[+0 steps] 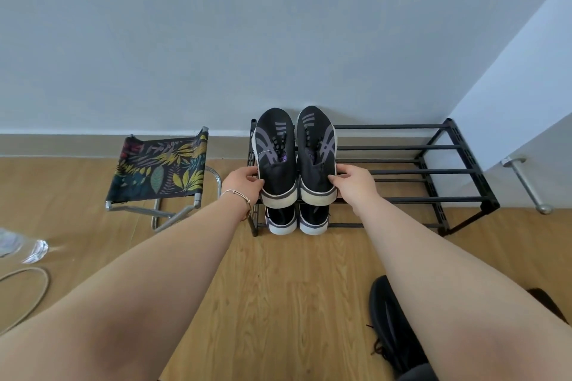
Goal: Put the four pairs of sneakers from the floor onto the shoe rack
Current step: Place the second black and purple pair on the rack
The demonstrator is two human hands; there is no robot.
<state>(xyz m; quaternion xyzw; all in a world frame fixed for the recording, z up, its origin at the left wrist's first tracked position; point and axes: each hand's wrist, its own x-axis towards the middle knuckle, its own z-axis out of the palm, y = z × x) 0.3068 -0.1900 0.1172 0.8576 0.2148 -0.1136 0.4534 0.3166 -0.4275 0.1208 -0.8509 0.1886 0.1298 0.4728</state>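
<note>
Lower right, a black sneaker (390,328) lies on the floor. Both hands, left hand (244,183) and right hand (353,181), grip the dark pair (295,153) at the left end of the shoe rack (433,172); bare bars stretch right. Another pair (296,219) sits below.

The black shoe rack (402,172) stands on the wooden floor (278,288). On its top tier, between both hands, sits a dark striped pair (295,151); directly beneath them a second pair (295,219) rests on the lower tier. A black sneaker (387,318) lies on the floor under the right forearm.
</note>
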